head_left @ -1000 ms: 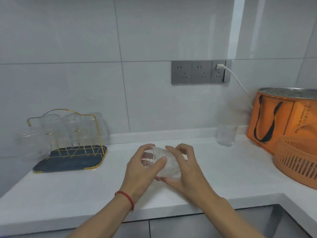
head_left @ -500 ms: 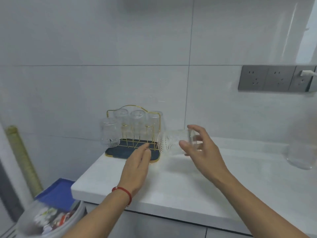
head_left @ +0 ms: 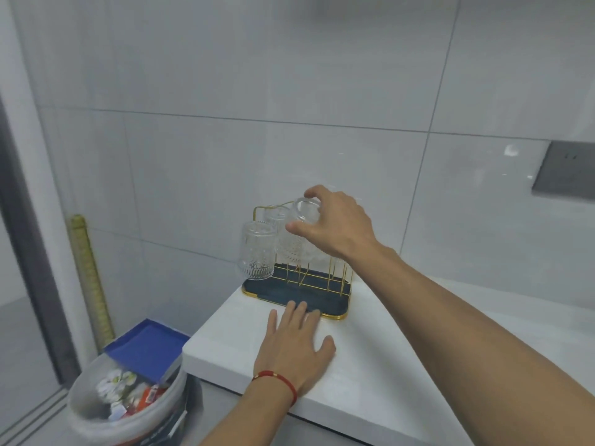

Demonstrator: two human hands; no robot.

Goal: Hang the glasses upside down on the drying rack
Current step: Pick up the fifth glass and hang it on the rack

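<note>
A gold-wire drying rack (head_left: pixel 335 278) with a dark blue tray stands at the counter's left end. My right hand (head_left: pixel 338 226) grips a clear patterned glass (head_left: pixel 297 239) upside down by its base, over the rack's front pegs. Another glass (head_left: pixel 257 251) hangs upside down at the rack's front left, and a third glass (head_left: pixel 273 215) sits behind it. My left hand (head_left: pixel 296 346) lies flat on the white counter (head_left: pixel 386 365), fingers spread, fingertips touching the tray's front edge.
A bin (head_left: pixel 128 403) full of rubbish with a blue lid stands on the floor left of the counter. A yellow-green pole (head_left: pixel 90 278) leans against the wall. A grey socket plate (head_left: pixel 563 175) is on the right wall.
My right hand turned the glass from sideways to upside down and carried it over the rack. My left hand dropped flat onto the counter at the tray. The view swung left.
</note>
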